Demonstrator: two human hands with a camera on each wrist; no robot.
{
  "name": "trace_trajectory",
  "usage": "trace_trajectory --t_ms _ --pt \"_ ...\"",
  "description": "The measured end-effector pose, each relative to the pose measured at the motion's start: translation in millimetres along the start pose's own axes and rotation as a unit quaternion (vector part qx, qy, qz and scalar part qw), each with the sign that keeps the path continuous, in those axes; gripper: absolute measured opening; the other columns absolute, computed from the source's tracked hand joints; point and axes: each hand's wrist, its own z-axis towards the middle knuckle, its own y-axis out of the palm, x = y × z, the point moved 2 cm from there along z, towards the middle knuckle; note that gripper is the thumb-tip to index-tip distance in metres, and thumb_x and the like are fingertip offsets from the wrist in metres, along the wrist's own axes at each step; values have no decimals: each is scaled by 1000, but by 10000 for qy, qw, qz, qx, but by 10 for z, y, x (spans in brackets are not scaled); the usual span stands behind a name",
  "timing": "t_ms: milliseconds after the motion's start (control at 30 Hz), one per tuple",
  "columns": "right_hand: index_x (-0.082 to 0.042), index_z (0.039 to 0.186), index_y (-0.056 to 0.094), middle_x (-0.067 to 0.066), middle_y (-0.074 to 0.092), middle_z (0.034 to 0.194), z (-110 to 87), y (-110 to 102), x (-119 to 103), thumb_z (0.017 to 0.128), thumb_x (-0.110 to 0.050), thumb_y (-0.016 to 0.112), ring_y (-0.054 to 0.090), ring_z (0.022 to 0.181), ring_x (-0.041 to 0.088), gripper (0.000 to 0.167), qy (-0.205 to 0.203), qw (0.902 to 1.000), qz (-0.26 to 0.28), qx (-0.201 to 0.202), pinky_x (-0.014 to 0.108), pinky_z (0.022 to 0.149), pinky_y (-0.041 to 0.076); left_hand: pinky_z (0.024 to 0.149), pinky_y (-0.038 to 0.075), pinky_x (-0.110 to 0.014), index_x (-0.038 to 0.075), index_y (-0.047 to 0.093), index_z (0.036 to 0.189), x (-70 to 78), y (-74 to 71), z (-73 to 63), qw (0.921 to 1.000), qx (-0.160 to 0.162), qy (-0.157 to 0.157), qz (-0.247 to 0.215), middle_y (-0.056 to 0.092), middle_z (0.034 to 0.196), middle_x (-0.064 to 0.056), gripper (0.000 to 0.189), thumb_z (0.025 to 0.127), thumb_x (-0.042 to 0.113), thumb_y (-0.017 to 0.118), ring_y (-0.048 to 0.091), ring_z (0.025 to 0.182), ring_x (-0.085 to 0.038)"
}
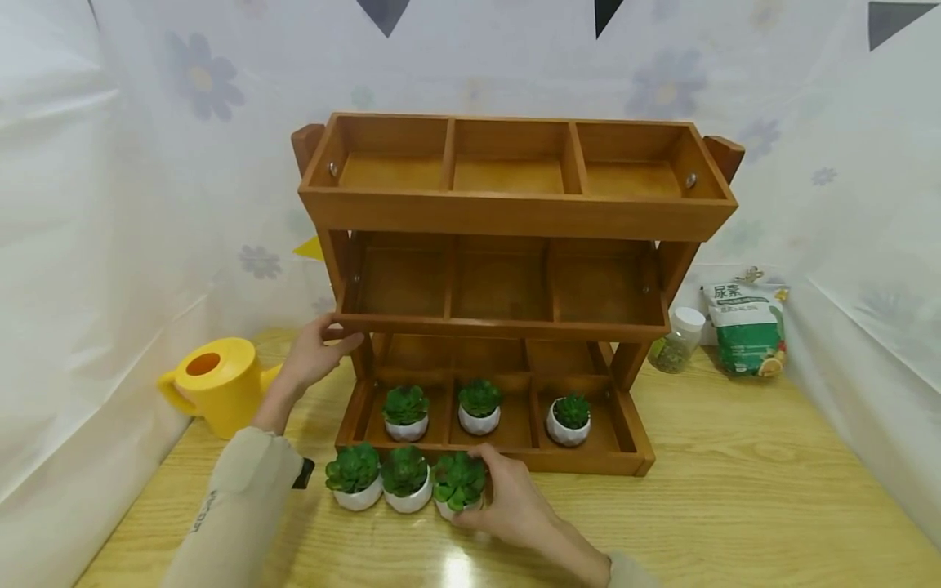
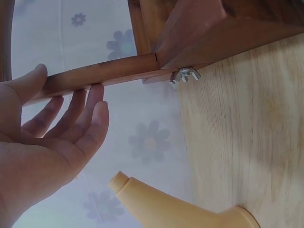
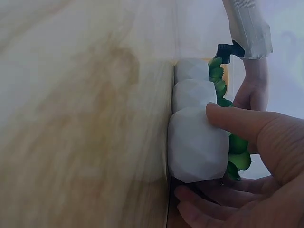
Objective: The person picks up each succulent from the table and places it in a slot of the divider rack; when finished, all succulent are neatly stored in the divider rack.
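Observation:
A brown wooden three-tier plant stand [image 1: 518, 216] is in the middle of the head view. My left hand [image 1: 316, 355] holds its left side post, thumb on one side and fingers on the other, as the hand [image 2: 61, 137] shows in the left wrist view. In front of the stand, my right hand [image 1: 515, 498] grips a potted succulent [image 1: 459, 480] in a white faceted pot [image 3: 197, 145], with the thumb on the pot. Left of it in the same row are a middle potted succulent [image 1: 406, 478] and a left one [image 1: 354, 476].
Three potted succulents, left [image 1: 406, 412], middle [image 1: 479, 406] and right [image 1: 569, 419], sit in the bottom tier's compartments. A yellow watering can [image 1: 228, 392] stands at left. A lidded jar [image 1: 676, 341] and a green-white bag [image 1: 748, 331] stand at right rear.

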Motion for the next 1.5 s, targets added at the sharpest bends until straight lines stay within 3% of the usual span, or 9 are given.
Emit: trace_trajectory --t_ms 300,500,767,1033,1333,1500 --pt "1 120 57 13 65 112 6 -7 50 65 -31 89 62 103 29 71 131 9998 -99 -76 40 87 51 88 50 -52 1 45 139 22 -40 -5 9985 423 106 337 51 132 -27 55 95 31 61 56 112 -44" --pt "0 119 61 10 66 110 22 -12 39 62 -33 88 62 101 27 71 186 9998 -99 -59 36 84 52 88 50 -52 1 46 138 32 -42 -6 9982 452 118 382 51 131 -28 54 95 30 61 57 112 -44" --pt "0 115 62 -1 65 92 14 -56 69 64 -38 86 59 76 9 68 120 9991 66 -392 22 65 49 88 50 -52 1 45 139 37 -22 -19 9986 399 81 333 50 132 -27 53 96 29 60 55 114 -44" --pt "1 113 64 -4 64 83 24 -106 103 69 -37 83 59 68 9 61 214 9975 467 -495 21 58 48 88 50 -52 2 44 140 39 -20 -16 9986 422 65 326 50 133 -27 54 96 28 59 55 114 -45" --pt "5 120 59 2 68 93 74 -378 -56 75 -30 81 65 80 19 62 411 9892 1331 -452 25 65 53 88 50 -53 2 45 140 34 -12 -12 9987 412 108 297 50 132 -27 52 97 27 59 55 114 -45" --pt "6 123 56 2 67 89 184 -620 -192 78 -29 79 65 77 19 61 288 9893 1375 -393 27 66 53 89 50 -53 2 44 141 27 -2 -20 9988 403 108 266 50 132 -27 53 97 27 59 55 113 -45"
